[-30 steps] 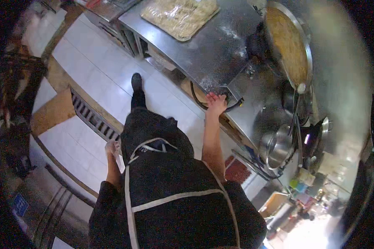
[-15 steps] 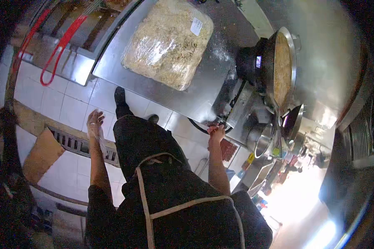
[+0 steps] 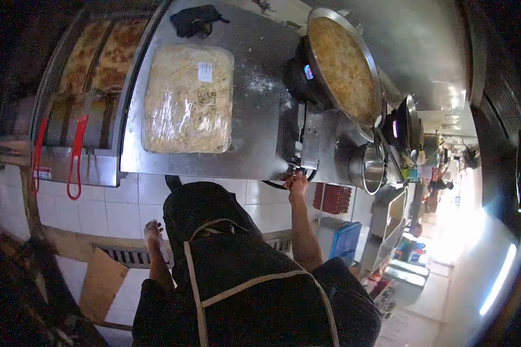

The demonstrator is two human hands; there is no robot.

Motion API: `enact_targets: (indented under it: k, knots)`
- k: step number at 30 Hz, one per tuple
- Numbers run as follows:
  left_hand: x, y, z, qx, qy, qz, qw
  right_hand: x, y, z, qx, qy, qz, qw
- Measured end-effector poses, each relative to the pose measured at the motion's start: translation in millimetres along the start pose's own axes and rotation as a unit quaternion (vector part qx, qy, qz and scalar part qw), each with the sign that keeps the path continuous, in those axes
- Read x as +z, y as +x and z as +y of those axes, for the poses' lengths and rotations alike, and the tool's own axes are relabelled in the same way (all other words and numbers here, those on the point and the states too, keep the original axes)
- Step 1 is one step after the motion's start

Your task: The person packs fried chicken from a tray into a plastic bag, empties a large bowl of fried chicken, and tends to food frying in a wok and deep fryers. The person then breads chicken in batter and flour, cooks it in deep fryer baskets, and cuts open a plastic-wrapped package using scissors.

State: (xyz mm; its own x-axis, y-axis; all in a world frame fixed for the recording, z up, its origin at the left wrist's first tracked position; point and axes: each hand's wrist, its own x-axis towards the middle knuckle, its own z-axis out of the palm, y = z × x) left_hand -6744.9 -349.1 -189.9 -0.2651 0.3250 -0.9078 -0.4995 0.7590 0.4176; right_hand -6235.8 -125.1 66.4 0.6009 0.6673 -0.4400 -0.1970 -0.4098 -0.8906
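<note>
My right hand is closed round a small control at the counter's front edge, apparently the burner's gas valve; the fingers hide most of it. A black hose curves beside that hand. Low at my left side hangs my left hand, fingers loosely apart, with nothing seen in it and what looks like a clear plastic glove on. Above the right hand, a large wok full of bubbling yellowish oil sits over a burner with a blue flame. A plastic-wrapped, labelled pack of pale crumbs lies on the steel counter.
Fryer baskets with red handles rest in the fryer at left, holding browned food. A black cloth lies at the counter's back. Beyond the wok are a steel pot and a second wok. Cardboard lies on the tiled floor.
The view has turned and lifted, so the counter now lies level and the fryer baskets show more. My right hand stays at the valve; my left hand still hangs at my side.
</note>
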Motion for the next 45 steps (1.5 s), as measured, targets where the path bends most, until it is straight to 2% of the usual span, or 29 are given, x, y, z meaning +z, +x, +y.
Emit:
enact_targets:
  k: [2,3,5,8,11,12,13,14,15,16,17,19,21,22,23,24,25,26,27,29,31,33,34,36,38,40,41,43,45]
  knots:
    - [3.2,38.1,-2.7,0.089,0.082,-0.036,0.992,1.2,-0.7,-1.3,-0.003,-0.016,0.02,1.0]
    - [-4.0,45.5,14.6,0.351,0.376,-0.126,0.848,-1.9,2.9,1.3,-0.008,-0.006,0.012,1.0]
    - [22.8,70.0,10.0,0.484,0.386,-0.125,0.775,-6.4,7.7,9.1,-0.014,0.013,0.005,1.0]
    - [84.4,-42.3,98.6,0.533,0.446,-0.106,0.711,-14.1,19.0,21.3,-0.02,0.02,0.03,0.999]
    - [127.1,-78.9,121.3,0.479,0.438,-0.165,0.742,-36.0,58.2,61.5,-0.108,-0.033,0.015,0.994]
    - [134.5,-76.9,118.8,0.453,0.434,-0.185,0.756,-38.6,62.8,62.5,-0.073,-0.077,0.032,0.994]
    - [143.1,-70.4,116.8,0.559,0.539,-0.131,0.616,-48.6,83.9,79.3,-0.108,-0.138,0.073,0.982]
    - [161.1,-142.4,152.7,0.366,0.547,-0.135,0.741,-41.3,61.3,57.3,-0.065,-0.02,-0.002,0.998]
    - [161.2,-134.0,143.4,0.33,0.499,-0.121,0.792,-29.6,32.1,27.0,-0.006,0.093,-0.064,0.994]
    - [162.8,-136.2,140.5,0.354,0.467,-0.124,0.8,-23.9,25.3,20.0,-0.012,0.125,-0.1,0.987]
    - [164.8,-137.2,137.9,0.378,0.436,-0.128,0.807,-12.9,8.6,8.7,-0.009,0.015,-0.013,1.0]
    - [175.6,-182.0,157.4,0.423,0.403,-0.13,0.801,-16.9,-10.0,8.2,0.033,0.169,-0.104,0.979]
    - [184.7,-204.8,170.5,0.46,0.4,-0.158,0.777,-6.5,-56.0,-10.2,0.1,0.159,-0.102,0.977]
    - [184.8,-206.5,172.4,0.477,0.398,-0.177,0.763,-7.1,-77.9,-21.8,0.049,0.097,-0.185,0.977]
    - [188.8,-237.3,186.0,0.464,0.33,-0.206,0.796,-11.1,-97.5,-27.5,0.004,0.035,-0.274,0.961]
    - [192.9,-269.3,199.6,0.45,0.258,-0.235,0.822,-10.2,-110.3,-25.3,-0.051,-0.016,-0.303,0.951]
    - [188.5,-258.9,196.0,0.508,0.286,-0.193,0.789,-7.2,-118.8,-26.8,-0.115,-0.062,-0.336,0.933]
    - [187.7,-267.6,195.2,0.475,0.243,-0.227,0.815,-9.4,-132.2,-45.3,-0.131,-0.21,-0.341,0.907]
    - [188.2,-276.2,198.6,0.443,0.198,-0.259,0.835,-7.6,-142.6,-62.9,-0.128,-0.211,-0.34,0.908]
    - [185.4,-264.4,190.6,0.433,0.182,-0.273,0.84,-4.8,-157.8,-88.8,-0.339,-0.281,-0.444,0.781]
    - [195.4,-283.4,198.6,0.429,0.169,-0.291,0.838,-2.5,-165.4,-94.2,-0.307,-0.288,-0.475,0.773]
    - [205.7,-321.9,202.3,0.195,0.143,-0.423,0.873,4.2,-175.0,-94.9,-0.375,-0.311,-0.537,0.689]
    - [210.2,-330.8,201.0,0.338,0.348,-0.391,0.782,9.2,-175.9,-89.1,-0.422,-0.337,-0.512,0.667]
    - [227.5,-357.6,207.4,0.376,0.516,-0.372,0.674,19.5,-178.8,-77.6,-0.474,-0.365,-0.493,0.632]
    - [236.2,-345.1,194.7,0.409,0.469,-0.406,0.669,24.8,-174.4,-68.4,-0.473,-0.404,-0.479,0.619]
    - [250.9,-370.2,195.1,0.311,0.408,-0.372,0.774,19.2,-176.1,-49.8,-0.41,-0.489,-0.448,0.627]
    - [251.5,-331.4,188.4,0.345,0.379,-0.403,0.758,19.5,-174.2,-44.9,-0.383,-0.511,-0.432,0.637]
    - [268.4,-327.8,184.2,0.362,0.309,-0.436,0.763,1.2,-179.7,-64.8,-0.462,-0.468,-0.393,0.642]
    - [279.7,-325.3,184.7,0.3,0.332,-0.489,0.749,-11.2,-174.7,-52.2,-0.406,-0.452,-0.367,0.704]
